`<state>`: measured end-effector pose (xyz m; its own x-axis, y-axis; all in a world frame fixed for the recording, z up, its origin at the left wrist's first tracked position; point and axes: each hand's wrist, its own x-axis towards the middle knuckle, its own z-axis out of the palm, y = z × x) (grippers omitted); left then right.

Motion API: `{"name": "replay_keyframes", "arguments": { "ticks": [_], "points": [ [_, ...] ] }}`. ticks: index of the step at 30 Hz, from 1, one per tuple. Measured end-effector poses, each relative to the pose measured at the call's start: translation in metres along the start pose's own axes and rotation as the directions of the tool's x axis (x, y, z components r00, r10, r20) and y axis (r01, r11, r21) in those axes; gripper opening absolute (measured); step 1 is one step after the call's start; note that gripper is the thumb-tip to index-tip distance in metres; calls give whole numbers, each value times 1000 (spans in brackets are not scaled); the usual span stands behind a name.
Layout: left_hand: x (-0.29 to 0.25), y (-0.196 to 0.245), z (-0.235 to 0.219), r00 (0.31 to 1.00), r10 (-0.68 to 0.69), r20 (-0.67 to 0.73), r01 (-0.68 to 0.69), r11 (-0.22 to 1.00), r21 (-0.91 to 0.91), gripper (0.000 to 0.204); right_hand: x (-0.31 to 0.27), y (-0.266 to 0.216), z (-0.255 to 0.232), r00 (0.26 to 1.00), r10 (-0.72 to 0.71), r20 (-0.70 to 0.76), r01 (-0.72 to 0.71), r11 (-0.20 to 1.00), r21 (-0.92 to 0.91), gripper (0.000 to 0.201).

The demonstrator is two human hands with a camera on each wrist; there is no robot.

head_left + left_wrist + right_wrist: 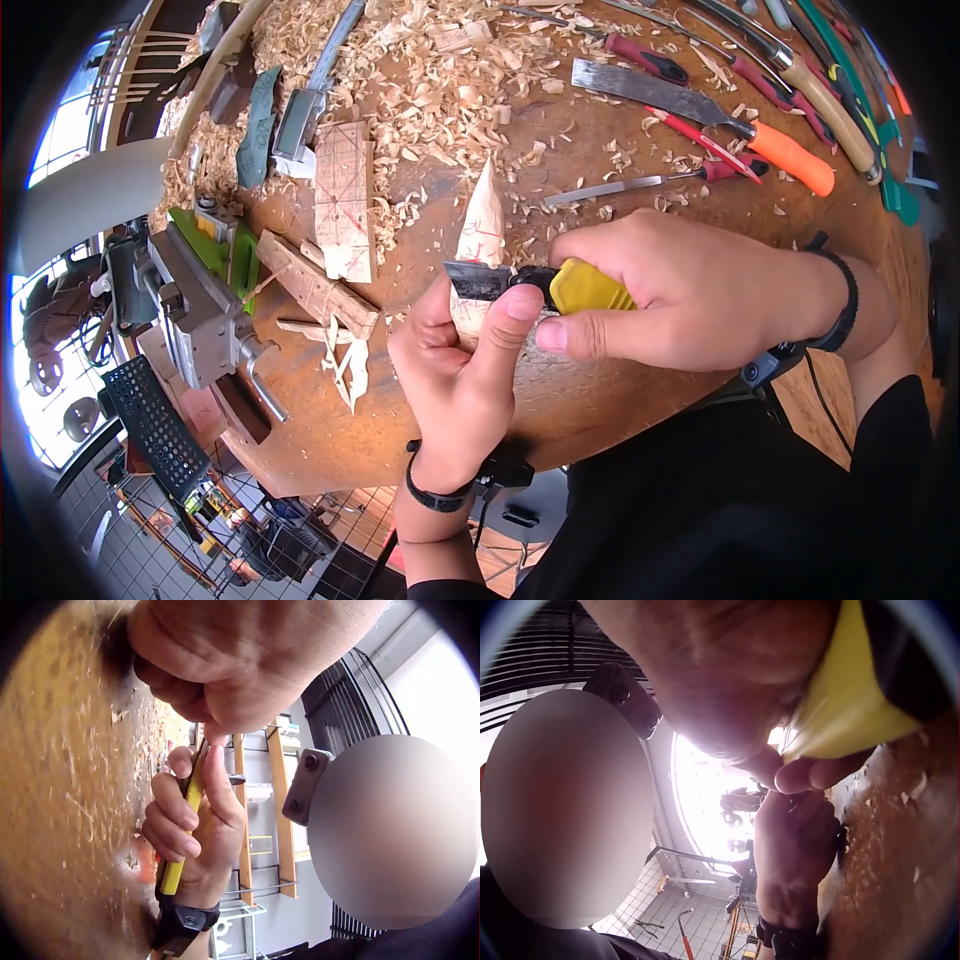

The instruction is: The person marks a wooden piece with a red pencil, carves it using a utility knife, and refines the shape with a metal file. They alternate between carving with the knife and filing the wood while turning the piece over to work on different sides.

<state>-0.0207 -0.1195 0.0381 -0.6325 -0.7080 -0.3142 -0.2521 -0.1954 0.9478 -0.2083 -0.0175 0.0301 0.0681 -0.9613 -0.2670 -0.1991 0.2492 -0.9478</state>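
A pale wooden piece [482, 225] with a pointed tip and red marks stands out from the left hand [455, 370], whose fingers curl round its lower part. Across the wood lies the dark blade [475, 281] of a knife with a yellow handle [590, 288]. The right hand [690, 290] grips that handle. The left thumb is at the back of the blade, close to the right thumb. In the left wrist view the right hand [199, 817] holds the yellow knife [193, 796]; the wood is hidden there by the left hand [247, 660].
Wood shavings [430, 90] cover the bench's far part. Chisels and a scraper with an orange handle [790, 158] lie at the back right. On the left are a caliper [297, 125], a marked wood block [343, 200], wood offcuts [315, 285] and a metal vise [200, 300].
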Motion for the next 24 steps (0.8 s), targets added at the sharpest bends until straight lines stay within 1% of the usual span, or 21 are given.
{"name": "replay_keyframes", "arguments": {
  "ticks": [3,7,10,17,19,20,21,22,23,24],
  "points": [
    [0,1,1,1000,29,-11,-29,999,43,20,0,0,3,1000,-6,-22,7,1000,3,44],
    [0,0,3,998,50,-31,-49,998,27,21,2,3,6,997,-53,-59,55,998,27,43],
    [-1,0,4,999,33,-44,-31,999,37,21,2,2,8,996,-43,-74,45,999,18,42],
    [-2,-1,4,996,61,-61,-59,998,21,20,1,-3,11,996,-6,-94,6,1000,3,43],
    [-1,-3,5,995,76,-61,-75,997,22,20,1,-8,11,994,47,-95,-39,995,92,41],
    [0,-5,6,990,109,-90,-107,994,33,20,1,-6,14,995,47,-93,-38,995,91,41],
    [1,-5,8,983,142,-119,-137,989,47,20,1,-2,18,992,5,-128,9,994,108,39],
    [3,-5,9,982,143,-121,-139,989,47,20,2,-1,20,986,-36,-164,56,991,123,38],
    [4,-5,11,979,160,-122,-149,984,95,23,2,-2,18,986,-38,-161,58,991,120,38],
    [5,-5,12,976,177,-126,-160,977,139,30,2,-7,16,993,40,-111,-14,973,230,37]
  ]
}}
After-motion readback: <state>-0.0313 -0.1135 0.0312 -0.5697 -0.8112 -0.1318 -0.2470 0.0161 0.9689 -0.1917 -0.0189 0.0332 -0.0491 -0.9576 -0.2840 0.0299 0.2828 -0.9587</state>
